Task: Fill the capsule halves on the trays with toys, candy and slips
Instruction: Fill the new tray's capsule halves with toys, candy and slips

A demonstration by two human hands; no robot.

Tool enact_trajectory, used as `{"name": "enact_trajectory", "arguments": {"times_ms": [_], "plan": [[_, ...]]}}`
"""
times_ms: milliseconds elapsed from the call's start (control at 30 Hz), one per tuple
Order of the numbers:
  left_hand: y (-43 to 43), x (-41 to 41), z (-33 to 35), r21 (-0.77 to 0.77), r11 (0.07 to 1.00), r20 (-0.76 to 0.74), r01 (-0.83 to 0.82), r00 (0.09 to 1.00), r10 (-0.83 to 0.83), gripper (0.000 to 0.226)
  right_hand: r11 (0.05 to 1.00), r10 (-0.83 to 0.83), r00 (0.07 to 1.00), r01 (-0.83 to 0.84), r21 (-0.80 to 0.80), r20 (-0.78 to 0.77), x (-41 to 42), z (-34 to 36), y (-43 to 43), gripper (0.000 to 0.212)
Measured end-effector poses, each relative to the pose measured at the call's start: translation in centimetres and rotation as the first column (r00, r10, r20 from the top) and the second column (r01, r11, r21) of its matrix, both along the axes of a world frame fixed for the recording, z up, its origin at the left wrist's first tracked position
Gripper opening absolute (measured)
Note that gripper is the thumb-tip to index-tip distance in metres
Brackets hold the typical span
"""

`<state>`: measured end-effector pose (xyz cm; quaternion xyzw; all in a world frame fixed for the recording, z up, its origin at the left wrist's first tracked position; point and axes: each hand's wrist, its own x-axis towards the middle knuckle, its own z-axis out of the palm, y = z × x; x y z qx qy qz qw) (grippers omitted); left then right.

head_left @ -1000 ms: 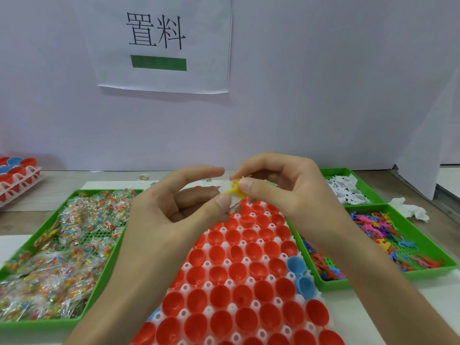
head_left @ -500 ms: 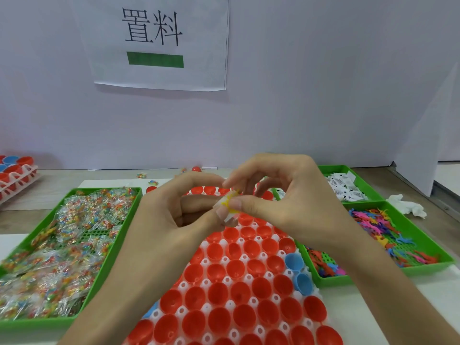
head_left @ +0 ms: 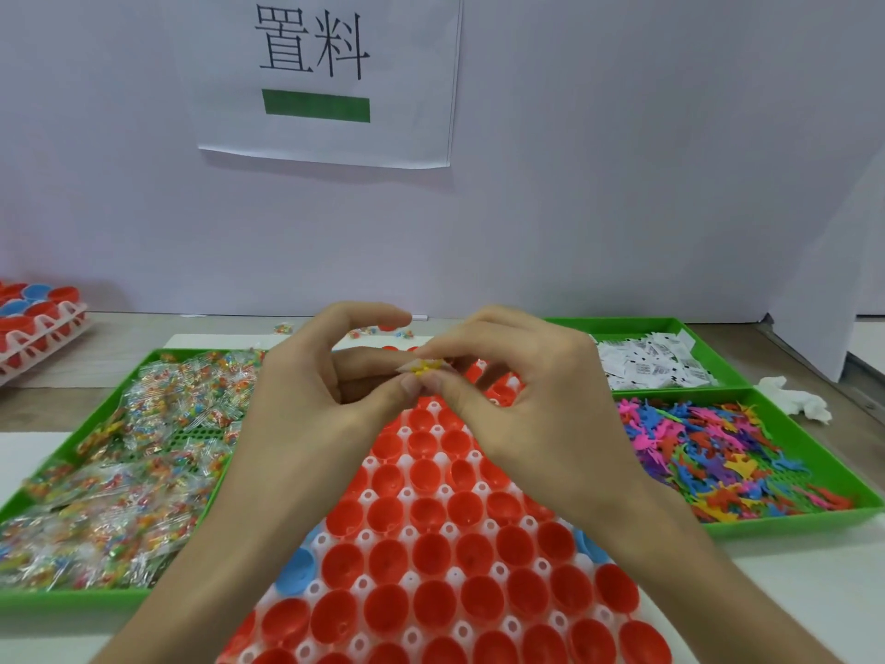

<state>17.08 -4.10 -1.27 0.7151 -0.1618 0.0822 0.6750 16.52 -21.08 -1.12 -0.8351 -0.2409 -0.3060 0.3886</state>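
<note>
Both grips on spiky yellow toy point(head_left: 424, 367)

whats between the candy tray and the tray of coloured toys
The white tray of capsule halves, with both hands over it pinching a yellow toy, in the head view.

Paper sign point(head_left: 325, 79) on wall reading 置料, white slips point(head_left: 651, 364) with print seemingly illegible
</note>
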Motion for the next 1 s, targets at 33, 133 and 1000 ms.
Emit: {"name": "enact_trajectory", "arguments": {"times_ms": [33, 133, 1000], "plan": [[0.1, 0.1, 0.0, -0.001, 1.000, 0.002, -0.015, 1.000, 0.015, 0.035, 1.000, -0.017, 1.000, 0.017, 0.003, 0.012, 0.0, -0.1, 0.2, 0.008], [0.5, 0.7, -0.2, 0.020, 0.997, -0.001, -0.077, 0.997, 0.077, 0.032, 0.998, -0.028, 0.999, 0.029, 0.051, -0.021, 0.1, -0.5, 1.0, 0.008], [14.8, 8.5, -5.8, 0.878, 0.426, -0.095, -0.220, 0.792, 0.603, 0.014, 0.901, -0.065, 0.925, -0.106, -0.421, -0.373, 15.6, -5.3, 8.9, 0.004]]}}
